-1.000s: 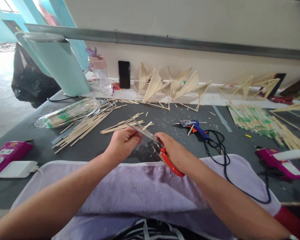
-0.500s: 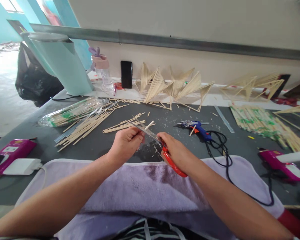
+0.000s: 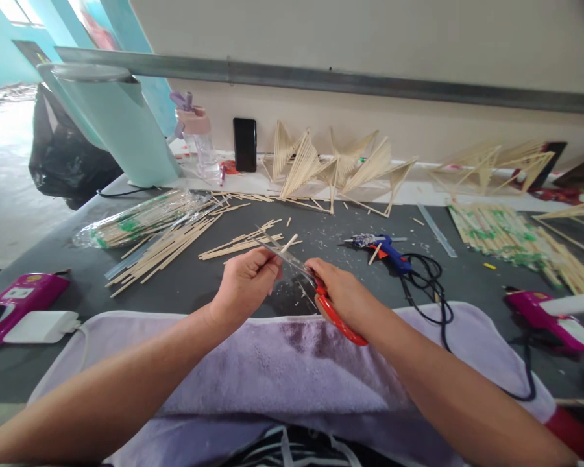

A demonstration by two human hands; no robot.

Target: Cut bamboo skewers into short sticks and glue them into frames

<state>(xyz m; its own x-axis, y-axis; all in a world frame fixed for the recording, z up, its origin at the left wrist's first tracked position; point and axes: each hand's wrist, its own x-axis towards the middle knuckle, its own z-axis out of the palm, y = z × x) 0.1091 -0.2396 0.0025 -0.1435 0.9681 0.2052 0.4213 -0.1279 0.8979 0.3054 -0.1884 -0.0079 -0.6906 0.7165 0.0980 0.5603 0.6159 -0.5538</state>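
Observation:
My right hand [image 3: 338, 288] grips a pair of scissors [image 3: 339, 319] by its red handles, with the blades parted and pointing up to the left. My left hand [image 3: 250, 275] is closed in a pinch on a short wooden stick [image 3: 289, 244], whose pale end pokes up past the blade beside my fingertips. Just beyond both hands lies a small heap of cut wooden sticks [image 3: 233, 246]. A blue glue gun [image 3: 382, 250] rests to the right of the scissors, a stick piece leaning on it. Under my forearms a lilac towel [image 3: 253, 370] covers the table's front edge.
Stick frames [image 3: 340, 165] stand along the wall, near a black phone [image 3: 244, 145] and a water bottle [image 3: 199, 143]. Packed sticks [image 3: 136, 217] lie left, more bundles [image 3: 501, 237] right. Magenta power strips [image 3: 24, 301] sit at both sides. The glue gun's black cord [image 3: 431, 285] loops over the towel.
Almost nothing differs. Both hands stay in place with the scissors across the stick, and the view has shifted very slightly.

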